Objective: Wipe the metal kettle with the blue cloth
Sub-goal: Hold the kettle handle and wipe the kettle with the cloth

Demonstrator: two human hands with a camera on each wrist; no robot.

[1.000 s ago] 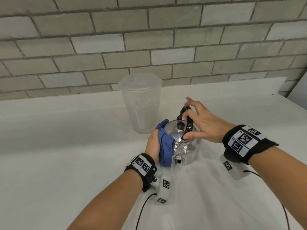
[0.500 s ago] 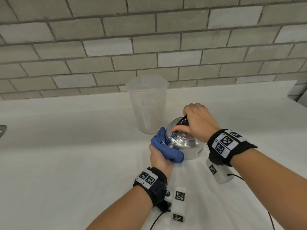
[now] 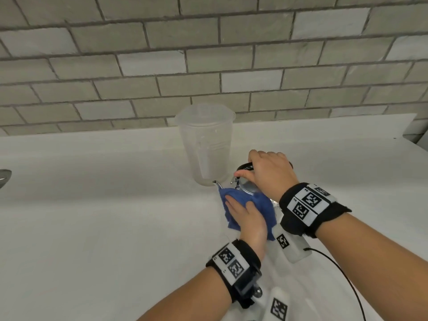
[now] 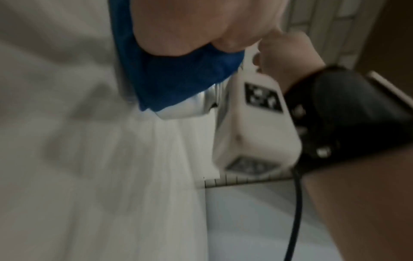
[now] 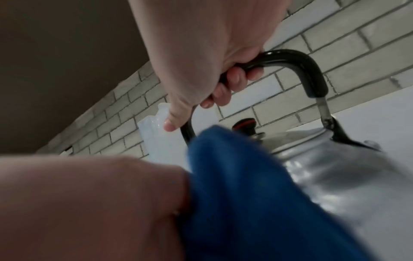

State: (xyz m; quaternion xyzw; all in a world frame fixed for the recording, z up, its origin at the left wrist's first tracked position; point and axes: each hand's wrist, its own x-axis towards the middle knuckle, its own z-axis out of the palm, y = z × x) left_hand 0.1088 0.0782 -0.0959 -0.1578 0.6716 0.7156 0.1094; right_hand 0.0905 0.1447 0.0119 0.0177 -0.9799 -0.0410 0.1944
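- The metal kettle (image 5: 330,169) stands on the white worktop (image 3: 104,216), just in front of a clear plastic jug (image 3: 206,144). From the head view most of its body is hidden behind the 2 hands.
- Its black handle (image 5: 297,61) arches over the lid, and a dark knob with a red ring (image 5: 244,126) sits on top of that lid.
- The blue cloth (image 3: 259,205) lies against the near side of the kettle — bunched, with 1 edge hanging down toward the worktop.
- The left hand (image 3: 247,218) presses the cloth onto the kettle with its fingers spread fairly flat over the fabric; whether the thumb pinches the cloth underneath cannot be told.
- The right hand (image 3: 266,172) grips the handle from above — fingers curled fully round it, thumb laid along the front leg of the handle.
- Both wrists wear black bands with black-and-white square markers.
- A grey brick wall (image 3: 208,54) rises behind the worktop.
- A bit of grey metal (image 3: 4,178) shows at the far left edge.
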